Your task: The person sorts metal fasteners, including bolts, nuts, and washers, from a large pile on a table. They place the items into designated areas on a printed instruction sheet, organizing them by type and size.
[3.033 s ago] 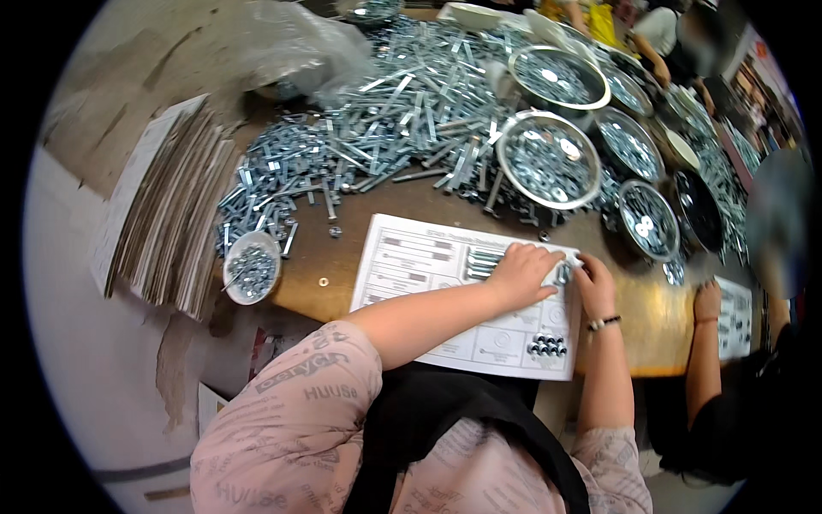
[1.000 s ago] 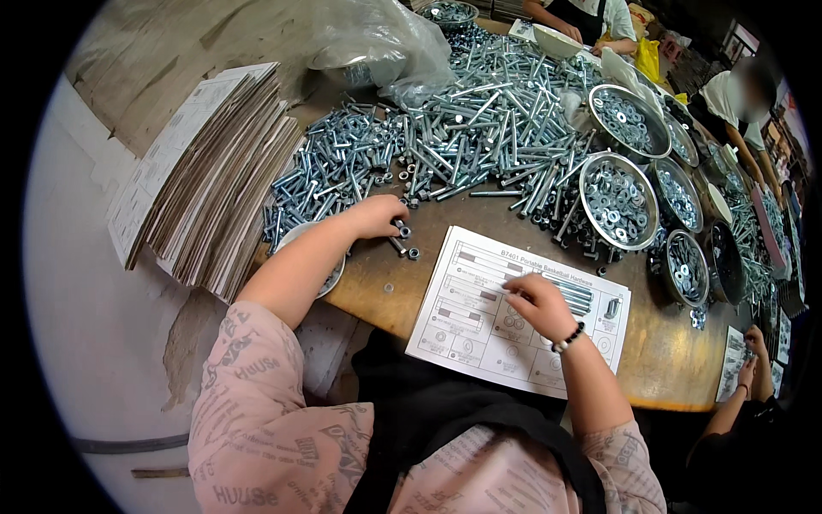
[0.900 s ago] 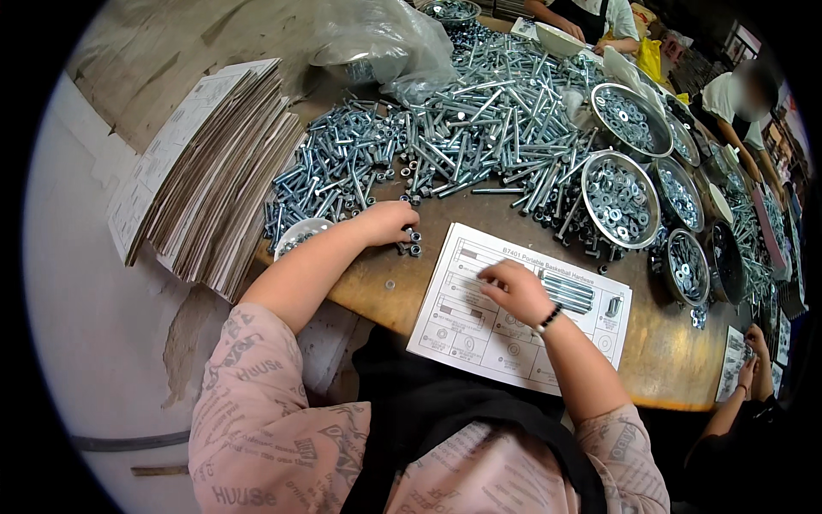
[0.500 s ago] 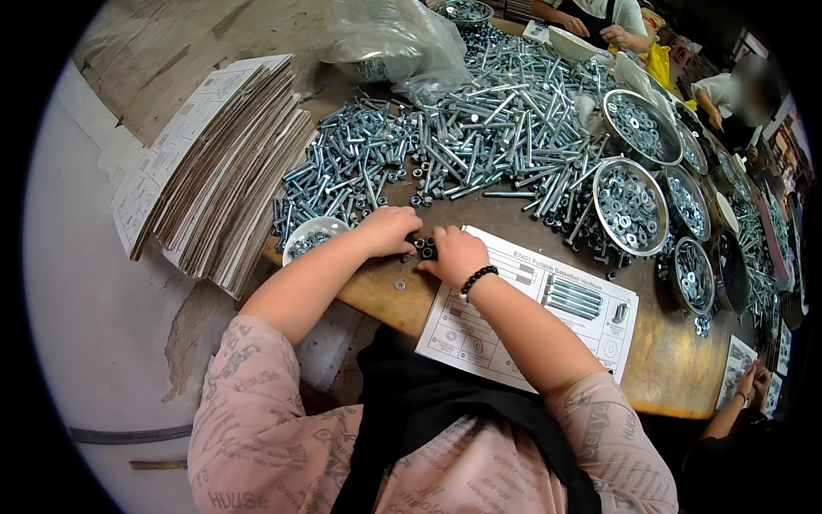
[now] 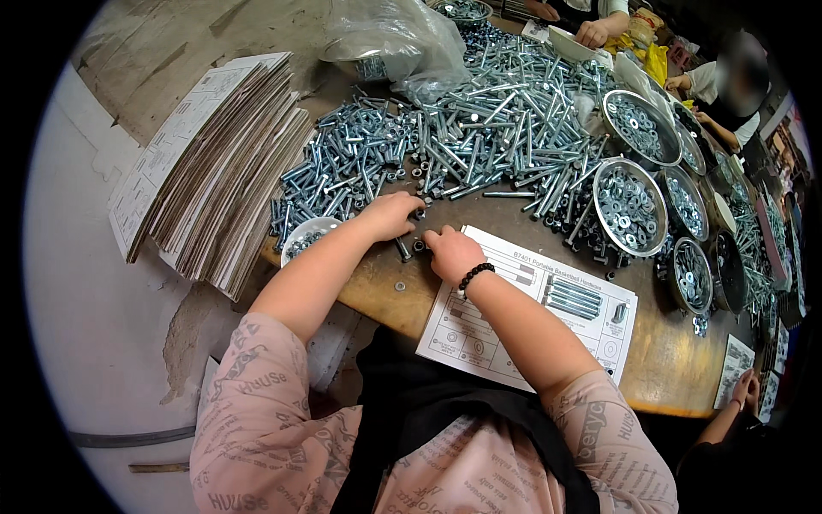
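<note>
My left hand [image 5: 392,216] is at the front edge of the bolt pile [image 5: 488,128], its fingers curled in with a dark-centred nut [image 5: 419,214] at the tips. Beneath it a single bolt [image 5: 403,250] lies on the bare tabletop. My right hand [image 5: 455,256], a black bead bracelet on its wrist, rests by the upper left corner of a printed parts sheet [image 5: 531,343]. Its fingers are bent together and hide whatever is under them; another nut [image 5: 419,246] sits against their tips. Several shiny bolts [image 5: 573,296] lie side by side on the sheet.
Left of my arm stands a small white bowl [image 5: 300,236] of small metal parts, beyond it a tall stack of printed cards [image 5: 223,163]. Metal bowls of washers [image 5: 630,207] line the right. A plastic bag [image 5: 394,43] lies at the back. Other people work at the far and right sides.
My left hand has shifted slightly up toward the pile, away from my right hand. The cluster of nuts between the hands has thinned, and a bolt shows below my left hand.
</note>
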Available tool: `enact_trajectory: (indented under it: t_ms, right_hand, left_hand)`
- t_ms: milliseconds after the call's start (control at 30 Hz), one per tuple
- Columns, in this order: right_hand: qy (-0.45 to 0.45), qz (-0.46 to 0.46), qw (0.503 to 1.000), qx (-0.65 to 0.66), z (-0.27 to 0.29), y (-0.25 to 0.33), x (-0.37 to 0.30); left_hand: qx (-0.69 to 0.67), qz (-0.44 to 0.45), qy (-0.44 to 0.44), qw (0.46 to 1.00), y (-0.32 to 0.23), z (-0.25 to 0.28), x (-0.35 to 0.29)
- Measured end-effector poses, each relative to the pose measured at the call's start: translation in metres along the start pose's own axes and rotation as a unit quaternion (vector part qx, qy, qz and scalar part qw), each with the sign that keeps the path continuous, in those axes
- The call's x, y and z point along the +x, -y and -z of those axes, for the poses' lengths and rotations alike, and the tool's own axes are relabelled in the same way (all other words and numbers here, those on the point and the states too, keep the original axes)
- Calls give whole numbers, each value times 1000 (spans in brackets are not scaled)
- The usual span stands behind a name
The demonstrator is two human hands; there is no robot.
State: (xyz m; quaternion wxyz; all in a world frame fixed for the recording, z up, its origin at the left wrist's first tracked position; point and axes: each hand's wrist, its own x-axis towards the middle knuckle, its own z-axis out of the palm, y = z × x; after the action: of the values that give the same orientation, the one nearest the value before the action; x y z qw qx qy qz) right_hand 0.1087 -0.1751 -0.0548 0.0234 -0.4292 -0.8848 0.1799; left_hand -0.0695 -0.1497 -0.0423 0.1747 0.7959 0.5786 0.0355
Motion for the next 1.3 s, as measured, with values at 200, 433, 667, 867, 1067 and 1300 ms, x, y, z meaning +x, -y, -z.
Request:
enact_trajectory:
  t_ms: [200,433,667,867,1067,1300]
  right_hand:
    - [-96,10,989,109,14,-10,-19]
    - [-128,-32,973,192,39,-43,-61]
    - [-133,-96,952,260,49,-58,-107]
    - [-131,-106,940,296,51,-66,-145]
    - [-114,-138,938,297,50,-76,-180]
    - [-116,-137,941,289,44,-89,-209]
  left_hand:
    - [20,-52,-51,997,-7,-9,-18]
    - [-21,-91,-29,995,-12,-1,-29]
    - [-25,-34,7,999,-15,-9,-19]
    - [-36,-100,-13,994,-10,-10,-9]
    - [-24,-51,-1,998,-20,-8,-13]
    - [32,-87,-27,995,-23,-17,-7]
